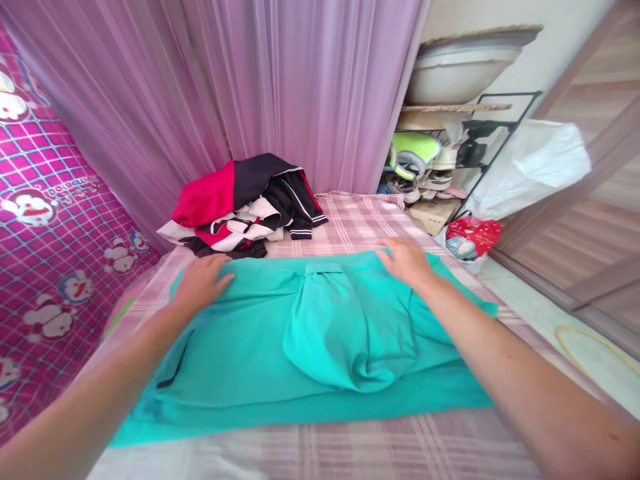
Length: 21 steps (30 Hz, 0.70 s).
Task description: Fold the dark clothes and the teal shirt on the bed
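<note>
A teal garment (240, 353) lies spread sideways across the bed, with a baggy, creased bulge in its middle and a short dark strip near its left end. My left hand (203, 283) rests on the far left part of the cloth, fingers extended and thumb apart. On the far edge toward the right, my right hand (406, 261) lies over the fabric with its fingers loosely spread. Neither hand visibly grips the cloth. The garment's exact kind cannot be made out in its folded state.
Behind the garment sits a heap of red, navy, white and black clothes (250, 193) on the checked bedsheet (350, 223). A purple curtain (310, 93) hangs beyond. At right stand a shoe rack (483, 167), a white bag (540, 167) and a red bag (473, 237).
</note>
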Motion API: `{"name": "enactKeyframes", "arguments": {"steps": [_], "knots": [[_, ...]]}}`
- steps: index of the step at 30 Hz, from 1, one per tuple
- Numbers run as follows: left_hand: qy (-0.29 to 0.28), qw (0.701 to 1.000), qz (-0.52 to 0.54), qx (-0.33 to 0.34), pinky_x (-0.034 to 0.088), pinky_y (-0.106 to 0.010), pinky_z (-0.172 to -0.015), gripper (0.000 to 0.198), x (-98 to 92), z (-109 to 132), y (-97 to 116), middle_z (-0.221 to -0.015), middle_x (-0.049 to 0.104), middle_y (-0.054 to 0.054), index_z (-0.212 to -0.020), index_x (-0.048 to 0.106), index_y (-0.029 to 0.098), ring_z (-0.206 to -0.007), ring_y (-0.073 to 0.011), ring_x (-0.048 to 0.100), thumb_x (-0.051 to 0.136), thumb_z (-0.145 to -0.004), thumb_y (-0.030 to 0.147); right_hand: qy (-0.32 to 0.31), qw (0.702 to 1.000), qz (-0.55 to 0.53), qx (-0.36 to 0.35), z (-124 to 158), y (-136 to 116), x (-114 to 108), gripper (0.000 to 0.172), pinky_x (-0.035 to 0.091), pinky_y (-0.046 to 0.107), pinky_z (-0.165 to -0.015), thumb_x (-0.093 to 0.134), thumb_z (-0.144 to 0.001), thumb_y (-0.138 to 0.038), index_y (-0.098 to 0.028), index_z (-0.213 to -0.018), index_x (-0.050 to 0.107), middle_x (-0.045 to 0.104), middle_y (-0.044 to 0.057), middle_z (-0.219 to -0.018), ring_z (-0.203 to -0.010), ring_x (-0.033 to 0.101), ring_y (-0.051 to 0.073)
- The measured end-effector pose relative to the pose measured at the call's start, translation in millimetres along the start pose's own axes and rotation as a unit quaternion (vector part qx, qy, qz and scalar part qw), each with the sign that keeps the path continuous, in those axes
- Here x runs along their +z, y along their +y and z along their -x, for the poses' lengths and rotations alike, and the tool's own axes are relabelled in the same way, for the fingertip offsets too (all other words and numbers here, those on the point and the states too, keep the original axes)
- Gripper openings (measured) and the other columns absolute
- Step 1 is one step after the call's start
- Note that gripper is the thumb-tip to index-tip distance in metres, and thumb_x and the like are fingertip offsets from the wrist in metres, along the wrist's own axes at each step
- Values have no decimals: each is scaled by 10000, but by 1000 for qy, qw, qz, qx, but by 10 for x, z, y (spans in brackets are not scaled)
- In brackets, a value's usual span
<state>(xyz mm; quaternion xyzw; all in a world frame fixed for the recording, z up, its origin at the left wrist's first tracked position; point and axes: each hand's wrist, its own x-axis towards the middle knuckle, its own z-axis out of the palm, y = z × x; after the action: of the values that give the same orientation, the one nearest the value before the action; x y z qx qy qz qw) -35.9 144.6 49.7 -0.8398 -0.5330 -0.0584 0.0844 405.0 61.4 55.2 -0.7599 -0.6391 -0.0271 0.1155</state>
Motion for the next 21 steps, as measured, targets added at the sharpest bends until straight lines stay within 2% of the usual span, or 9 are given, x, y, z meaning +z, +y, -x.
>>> {"name": "enactKeyframes", "arguments": {"steps": [3, 5, 10, 12, 15, 16, 17, 18, 21], "knots": [[16, 996, 60, 65, 290, -526, -1142, 429, 74, 176, 347, -1366, 607, -81, -1249, 604, 239, -1267, -278, 521, 417, -943, 474, -79, 994, -76, -19, 168, -362, 53, 399, 487, 303, -823, 449, -970, -486, -232, -1161, 689, 739, 73, -1072, -966, 675, 231], [29, 991, 91, 91, 263, -557, -1155, 443, 52, 286, 554, -1336, 632, -78, -1257, 610, 255, -1265, -278, 531, 411, -946, 500, -132, 982, -135, -18, 243, -549, 102, 462, 491, 294, -815, 547, -907, -538, -225, -1224, 670, 737, 78, -1084, -976, 678, 239], [69, 982, 142, 108, 303, -534, -1151, 492, -142, 412, 750, -1338, 635, -75, -1296, 593, 251, -1264, -259, 544, 368, -961, 532, -130, 946, -292, -56, 456, -841, 1, 456, 499, 316, -788, 654, -831, -283, -187, -1277, 642, 733, 57, -943, -874, 666, 205], [89, 978, 165, 92, 368, -484, -1121, 519, -208, 406, 678, -1326, 642, -80, -1300, 590, 233, -1240, -246, 564, 334, -967, 537, -173, 898, -383, -128, 636, -975, -188, 443, 498, 296, -743, 622, -848, -255, -189, -1287, 631, 722, 25, -874, -787, 651, 162], [99, 975, 188, 59, 445, -427, -1061, 539, -236, 387, 510, -1285, 669, -84, -1274, 611, 214, -1188, -243, 603, 326, -954, 541, -321, 796, -442, -260, 891, -1191, -496, 427, 500, 265, -723, 578, -896, -297, -214, -1314, 608, 740, 15, -912, -768, 659, 131], [89, 976, 189, 54, 456, -419, -1049, 529, -225, 385, 462, -1273, 678, -79, -1258, 625, 217, -1172, -244, 615, 339, -946, 535, -345, 780, -442, -278, 927, -1239, -563, 397, 503, 261, -727, 551, -917, -310, -217, -1297, 620, 748, 19, -935, -780, 669, 132], [73, 978, 186, 54, 464, -412, -1040, 512, -206, 386, 425, -1258, 687, -73, -1238, 641, 222, -1155, -244, 625, 356, -937, 523, -342, 787, -433, -277, 927, -1261, -598, 359, 505, 260, -734, 523, -933, -312, -215, -1255, 647, 754, 25, -952, -793, 677, 135], [53, 980, 180, 59, 469, -406, -1032, 490, -180, 389, 402, -1242, 697, -68, -1216, 658, 224, -1141, -245, 634, 375, -928, 503, -312, 818, -410, -257, 891, -1253, -599, 319, 505, 261, -738, 501, -943, -303, -209, -1187, 684, 759, 29, -954, -801, 683, 142], [-2, 986, 143, 83, 470, -396, -1022, 432, -81, 384, 396, -1202, 718, -68, -1175, 690, 222, -1124, -251, 643, 420, -910, 431, -161, 945, -238, -157, 648, -1076, -427, 258, 493, 275, -763, 500, -920, -224, -205, -954, 756, 767, 39, -937, -850, 688, 183]]}}
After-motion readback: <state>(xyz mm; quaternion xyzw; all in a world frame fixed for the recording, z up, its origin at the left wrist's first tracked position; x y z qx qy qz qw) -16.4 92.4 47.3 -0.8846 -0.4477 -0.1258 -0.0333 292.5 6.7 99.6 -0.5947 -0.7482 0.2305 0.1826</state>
